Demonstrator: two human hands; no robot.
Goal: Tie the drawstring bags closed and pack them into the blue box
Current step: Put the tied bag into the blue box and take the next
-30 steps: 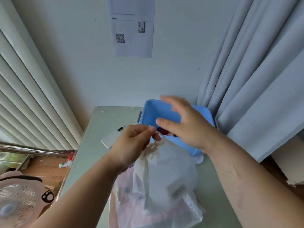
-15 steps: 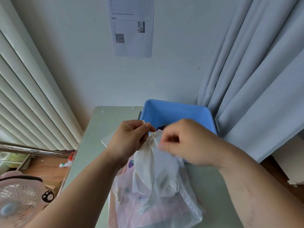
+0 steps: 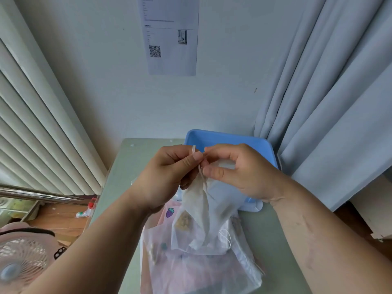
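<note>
Head view, single frame

L hand (image 3: 167, 172) and R hand (image 3: 239, 172) are held up together over the table (image 3: 118, 166), fingertips almost touching. L thumb + forefinger pinch the drawstring (image 3: 194, 150), w/ a small loop sticking up above the pinch. R hand: fingers curled, thumb + forefinger closed on the same cord just below and right of L's pinch. Contact pt is partly hidden, so we log it as a probable pinch.

Key relation: the white bag (image 3: 197, 209) hangs straight down from the two pinches. Long axis approx. vertical, neck up at the fingers, bottom end down on the pile of other bags (image 3: 191, 264) at the near side of the table. Bag mass is thus below both hands, and we judge any tightening pull goes up/apart against it.

Blue box (image 3: 224, 137): directly behind the hands, far side of the table, next to the curtain (image 3: 318, 102). R hand overlaps its near rim in view; L hand sits off its left corner. We judge R the nearer hand for the drop-in, path fwd + slightly right. Box interior is mostly hidden by the hands.

Status, our judgement: neck gathered, knot not yet closed, bag not packed
</note>
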